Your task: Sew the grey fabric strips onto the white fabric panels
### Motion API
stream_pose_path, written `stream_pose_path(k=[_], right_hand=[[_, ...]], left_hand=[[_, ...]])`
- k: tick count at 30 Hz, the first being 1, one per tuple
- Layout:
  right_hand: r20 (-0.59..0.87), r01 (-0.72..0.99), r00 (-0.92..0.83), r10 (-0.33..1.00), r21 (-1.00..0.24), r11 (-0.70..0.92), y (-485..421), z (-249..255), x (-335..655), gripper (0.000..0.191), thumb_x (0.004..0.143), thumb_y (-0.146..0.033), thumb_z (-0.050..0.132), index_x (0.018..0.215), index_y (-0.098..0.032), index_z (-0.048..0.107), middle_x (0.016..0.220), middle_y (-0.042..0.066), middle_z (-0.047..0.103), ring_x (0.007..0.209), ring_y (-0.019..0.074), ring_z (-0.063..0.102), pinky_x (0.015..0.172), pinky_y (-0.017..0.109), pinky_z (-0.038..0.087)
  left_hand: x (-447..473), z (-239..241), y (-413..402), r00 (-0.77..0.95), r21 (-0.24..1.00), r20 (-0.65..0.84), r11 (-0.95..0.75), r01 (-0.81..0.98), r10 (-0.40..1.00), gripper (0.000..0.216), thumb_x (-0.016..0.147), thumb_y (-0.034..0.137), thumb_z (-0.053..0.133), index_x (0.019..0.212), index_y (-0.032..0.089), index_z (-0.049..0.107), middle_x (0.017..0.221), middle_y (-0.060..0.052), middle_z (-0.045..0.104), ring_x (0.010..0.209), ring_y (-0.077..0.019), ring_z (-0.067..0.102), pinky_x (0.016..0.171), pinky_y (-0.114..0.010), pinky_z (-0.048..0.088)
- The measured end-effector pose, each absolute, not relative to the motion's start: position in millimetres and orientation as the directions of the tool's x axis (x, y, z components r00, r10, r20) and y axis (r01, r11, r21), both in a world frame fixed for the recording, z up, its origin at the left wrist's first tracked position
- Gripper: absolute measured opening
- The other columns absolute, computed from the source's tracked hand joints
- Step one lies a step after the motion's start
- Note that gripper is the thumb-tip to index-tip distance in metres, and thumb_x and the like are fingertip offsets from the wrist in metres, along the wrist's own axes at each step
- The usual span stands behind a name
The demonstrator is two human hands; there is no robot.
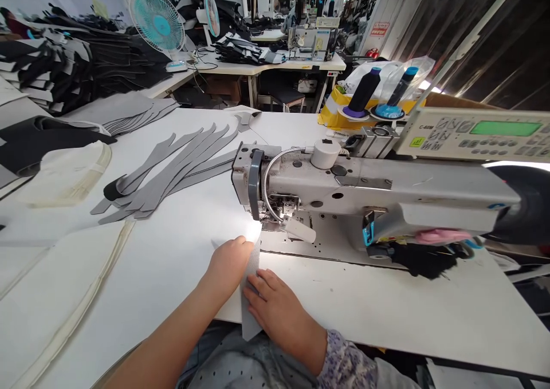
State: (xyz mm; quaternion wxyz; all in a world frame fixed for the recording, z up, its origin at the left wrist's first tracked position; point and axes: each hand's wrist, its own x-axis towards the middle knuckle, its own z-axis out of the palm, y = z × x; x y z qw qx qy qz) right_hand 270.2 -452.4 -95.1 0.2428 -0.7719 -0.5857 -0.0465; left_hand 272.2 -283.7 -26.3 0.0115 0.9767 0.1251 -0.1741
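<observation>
A narrow grey fabric strip [250,315] runs from the sewing machine's [313,177] needle area toward the table's front edge, its lower end hanging past it. My left hand [231,263] is closed on the strip's left side, just in front of the lit needle area; its fingertips are partly hidden. Lower down, my right hand [281,309] lies on the strip's right side with fingers stretched out and slightly apart. The needle itself cannot be made out behind the machine head and the small lamp [299,230].
Loose grey strips [172,171] lie left of the machine head. Cream padded pieces [69,174] and dark fabric [26,142] are farther left. Thread cones [365,93] and a control panel [485,134] stand behind the machine. A fan [158,22] is at the back left.
</observation>
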Motion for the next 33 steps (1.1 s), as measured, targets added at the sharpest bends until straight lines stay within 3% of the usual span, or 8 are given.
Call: stream_pose_path(k=[11,16,22,33], right_hand=[[0.327,0.918,0.327,0.887,-0.332,-0.216,-434,-91,293,0.035,0.093,-0.03,0.062,0.123,-0.013,0.06,0.128,0.01,0.057,0.122,0.0282,0.048,0.109,0.044,0.041],[0.31,0.916,0.332,0.891,-0.331,-0.227,-432,-89,291,0.034,0.09,-0.028,0.066,0.12,-0.012,0.059,0.122,0.012,0.059,0.118,0.0268,0.05,0.105,0.04,0.044],[0.32,0.92,0.309,0.896,-0.339,-0.196,-442,-101,271,0.024,0.094,-0.027,0.061,0.114,-0.014,0.059,0.116,0.01,0.059,0.122,0.0268,0.048,0.11,0.043,0.041],[0.33,0.926,0.296,0.896,-0.328,-0.185,-425,-99,293,0.025,0.093,-0.019,0.059,0.117,-0.013,0.059,0.116,0.012,0.059,0.118,0.0272,0.049,0.103,0.042,0.044]], left_hand=[[302,-35,-283,0.916,-0.075,-0.286,-0.959,0.272,0.282,0.025,0.079,-0.006,0.045,0.087,0.011,0.06,0.086,-0.008,0.052,0.079,-0.0213,0.057,0.069,-0.026,0.045],[294,-24,-283,0.937,-0.084,-0.227,-0.964,0.251,0.264,0.039,0.08,-0.009,0.043,0.108,0.015,0.057,0.098,-0.006,0.053,0.083,-0.0197,0.058,0.071,-0.025,0.046],[287,-10,-280,0.911,-0.109,-0.333,-0.969,0.22,0.244,0.026,0.082,-0.006,0.041,0.088,0.012,0.059,0.085,-0.008,0.053,0.081,-0.022,0.058,0.071,-0.028,0.047],[311,-29,-282,0.906,-0.035,-0.307,-0.955,0.295,0.291,0.026,0.084,-0.005,0.043,0.098,0.01,0.06,0.09,-0.012,0.054,0.087,-0.0255,0.059,0.074,-0.03,0.047]])
